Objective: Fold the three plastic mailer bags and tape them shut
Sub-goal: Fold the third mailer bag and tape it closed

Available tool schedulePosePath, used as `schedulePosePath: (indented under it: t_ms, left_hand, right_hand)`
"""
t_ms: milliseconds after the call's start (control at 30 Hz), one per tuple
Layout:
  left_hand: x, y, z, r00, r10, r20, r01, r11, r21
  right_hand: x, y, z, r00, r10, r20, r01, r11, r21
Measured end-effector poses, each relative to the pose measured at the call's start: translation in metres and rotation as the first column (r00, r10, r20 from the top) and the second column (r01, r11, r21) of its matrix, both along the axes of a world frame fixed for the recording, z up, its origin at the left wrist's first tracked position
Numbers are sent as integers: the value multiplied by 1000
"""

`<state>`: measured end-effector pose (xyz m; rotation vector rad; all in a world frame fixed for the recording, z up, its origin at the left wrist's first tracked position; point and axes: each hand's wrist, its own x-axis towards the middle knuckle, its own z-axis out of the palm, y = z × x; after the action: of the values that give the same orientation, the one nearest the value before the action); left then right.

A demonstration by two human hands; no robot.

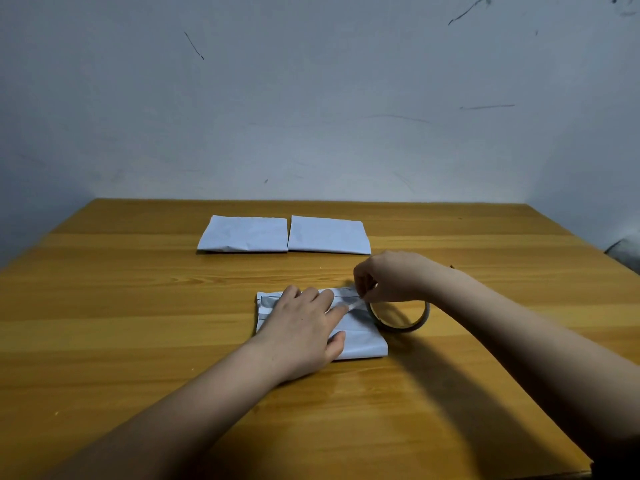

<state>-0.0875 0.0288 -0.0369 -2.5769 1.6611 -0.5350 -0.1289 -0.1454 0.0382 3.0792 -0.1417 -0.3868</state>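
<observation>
Two bare forearms reach in from the near edge of the wooden table [138, 323], meeting over a folded white mailer bag [360, 337] that lies flat on the wood. Left hand [304, 327] rests palm-down on this bag, fingers straight and spread, the forefinger pressing a strip of clear tape [355, 304] down onto the bag's folded flap. Right hand [388, 277] is just beyond and to the right of the left hand's fingertips, its fingers curled and pinching the far end of that same strip, which runs between the two hands. Directly under the right hand's wrist, a roll of tape [400, 315] stands tilted on the table, touching or just beside the bag's right edge; which of the two I cannot tell. Well beyond both hands, towards the wall [311, 98], two more folded mailer bags sit side by side with their inner edges touching: one [244, 234] ahead of the left hand, the other [329, 235] ahead of the gap between the hands. Whether those two carry tape cannot be made out
</observation>
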Motion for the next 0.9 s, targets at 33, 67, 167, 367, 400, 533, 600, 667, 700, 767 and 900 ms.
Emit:
schedulePosePath:
  t_ms: [33,67,167,367,400,533,600,667,700,767,900]
  left_hand:
    - [0,-1,0,1000,-7,7,7,1000,0]
    - [0,-1,-1,1000,-11,13,11,1000,-2]
    - [1,-2,0,1000,-11,16,11,1000,7]
    - [0,-3,4,999,-10,-36,13,996,86]
    - [-1,-3,5,999,-3,-35,7,995,97]
    - [-3,-7,3,996,-29,-79,37,995,95]
    - [-3,-8,2,996,-28,-81,36,995,90]
    - [-2,-9,2,998,-38,-54,44,994,101]
    - [-1,-10,2,998,-43,-46,48,993,109]
    - [-1,-10,3,998,-44,-41,49,991,127]
    - [-4,-14,6,999,-16,-50,24,988,153]
  right_hand:
    - [0,1,0,1000,7,-3,-7,1000,-15]
    - [1,2,-1,1000,13,-7,-13,999,-36]
    - [4,6,-4,999,33,-31,-36,994,-106]
    - [9,6,-6,997,29,-66,-36,994,-107]
    - [10,6,-6,997,27,-70,-35,994,-103]
    - [8,3,-7,996,17,-85,-22,998,-58]
    - [7,2,-7,996,14,-89,-16,1000,-26]
    - [5,0,-5,997,9,-80,-9,1000,5]
    - [5,-1,-5,997,8,-75,-6,1000,23]
    - [4,-2,-3,998,1,-65,3,998,56]
    - [3,-6,-2,998,-52,-29,54,994,96]
